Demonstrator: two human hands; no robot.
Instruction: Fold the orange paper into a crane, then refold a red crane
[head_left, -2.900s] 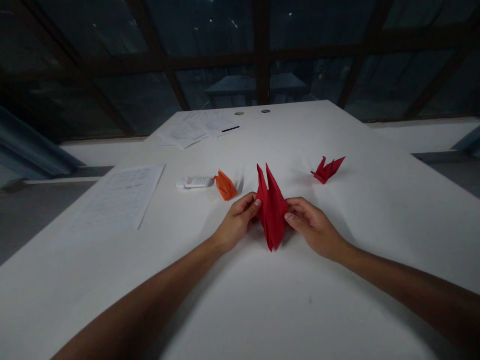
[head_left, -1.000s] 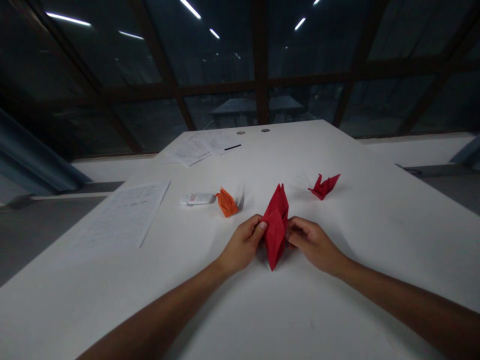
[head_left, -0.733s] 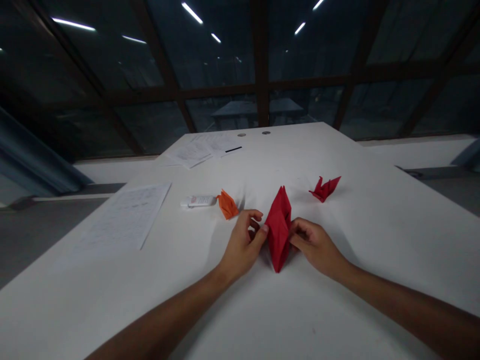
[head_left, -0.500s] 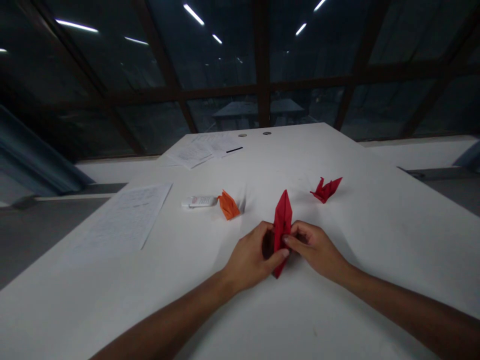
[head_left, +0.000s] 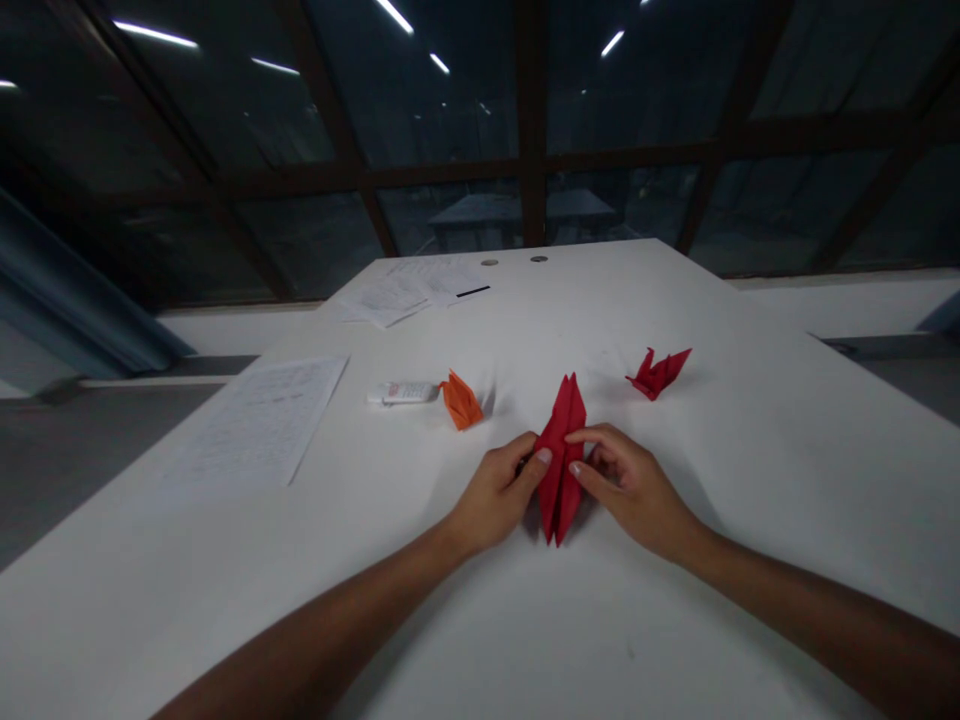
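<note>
Left hand [head_left: 504, 495] pinches the left edge of a folded red paper [head_left: 553, 470], held between both hands; the right hand [head_left: 634, 485] touches its right half, thumb and forefinger apart, whether gripping I cannot tell. Unlike half a second ago, two top points show, not one. Farther left, beside an orange origami crane [head_left: 461, 402], a white tube [head_left: 405, 393] bears print too small to read.

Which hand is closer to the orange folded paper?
Left. The left hand is apart from the orange folded paper, nearer the person and slightly to its right; the right hand is farther right, beyond the red folded paper.
</note>
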